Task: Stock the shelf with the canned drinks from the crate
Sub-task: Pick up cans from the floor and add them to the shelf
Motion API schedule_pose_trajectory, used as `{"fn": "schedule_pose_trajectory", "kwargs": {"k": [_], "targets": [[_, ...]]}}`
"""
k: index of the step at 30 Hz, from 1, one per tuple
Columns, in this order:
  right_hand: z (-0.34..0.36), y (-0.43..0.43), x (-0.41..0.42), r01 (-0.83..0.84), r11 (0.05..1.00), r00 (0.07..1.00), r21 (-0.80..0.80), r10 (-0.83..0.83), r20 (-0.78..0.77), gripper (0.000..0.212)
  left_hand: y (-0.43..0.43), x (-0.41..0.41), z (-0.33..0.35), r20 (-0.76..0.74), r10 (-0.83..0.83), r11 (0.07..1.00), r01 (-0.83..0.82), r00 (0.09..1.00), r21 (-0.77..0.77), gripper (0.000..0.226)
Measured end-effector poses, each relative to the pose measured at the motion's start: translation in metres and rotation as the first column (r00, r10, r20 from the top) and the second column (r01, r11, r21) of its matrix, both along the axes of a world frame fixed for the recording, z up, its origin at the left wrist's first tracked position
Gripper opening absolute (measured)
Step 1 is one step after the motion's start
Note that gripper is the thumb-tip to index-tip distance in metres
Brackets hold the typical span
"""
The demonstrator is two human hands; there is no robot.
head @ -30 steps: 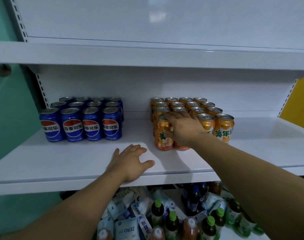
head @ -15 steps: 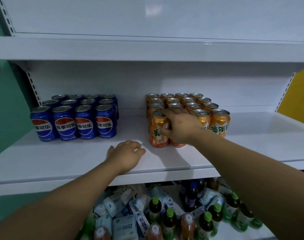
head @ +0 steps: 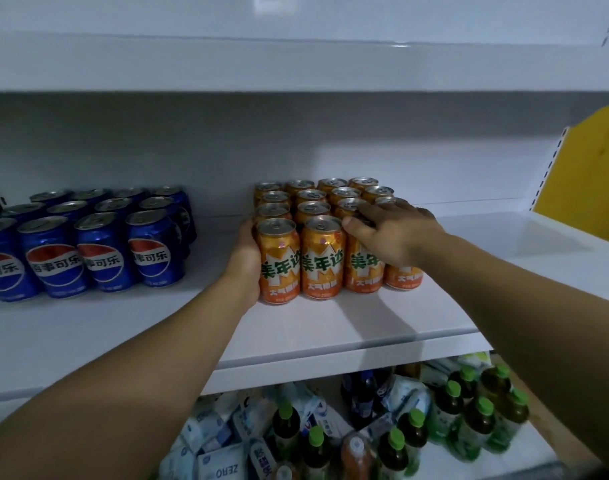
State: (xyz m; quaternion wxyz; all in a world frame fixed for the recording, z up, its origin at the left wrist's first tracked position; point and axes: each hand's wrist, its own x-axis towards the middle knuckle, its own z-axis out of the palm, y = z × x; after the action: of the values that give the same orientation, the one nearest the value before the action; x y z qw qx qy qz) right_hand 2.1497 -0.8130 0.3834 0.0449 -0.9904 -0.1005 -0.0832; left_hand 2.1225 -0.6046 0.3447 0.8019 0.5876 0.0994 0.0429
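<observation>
Flanking orange cans (head: 319, 258) on the white shelf (head: 348, 327), both hands' fingers (head: 356, 227) lie open.

A shop: white retail shelving (head: 331, 344) stocked with blocks of cola cans (head: 98, 251), orange soda cans (head: 320, 261) and bottled drinks (head: 469, 424).
</observation>
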Motion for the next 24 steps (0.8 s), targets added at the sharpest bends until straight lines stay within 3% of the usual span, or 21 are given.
{"fn": "schedule_pose_trajectory", "kwargs": {"k": [14, 18, 24], "targets": [[-0.005, -0.008, -0.003, -0.023, 1.0, 0.999, 0.001, 0.023, 0.047, 0.07, -0.001, 0.0, -0.004, -0.003, -0.019, 0.997, 0.02, 1.0, 0.068, 0.052], [-0.008, -0.009, -0.002, -0.025, 1.0, 0.995, 0.002, 0.025, 0.099, 0.066, 0.014, 0.02, 0.006, -0.019, 0.058, 0.998, -0.058, 0.998, 0.017, 0.055], [-0.008, -0.01, 0.002, -0.025, 1.0, 0.991, -0.015, 0.027, 0.13, 0.066, 0.01, 0.046, 0.005, -0.006, -0.075, 0.997, 0.075, 0.997, -0.036, 0.068]]}}
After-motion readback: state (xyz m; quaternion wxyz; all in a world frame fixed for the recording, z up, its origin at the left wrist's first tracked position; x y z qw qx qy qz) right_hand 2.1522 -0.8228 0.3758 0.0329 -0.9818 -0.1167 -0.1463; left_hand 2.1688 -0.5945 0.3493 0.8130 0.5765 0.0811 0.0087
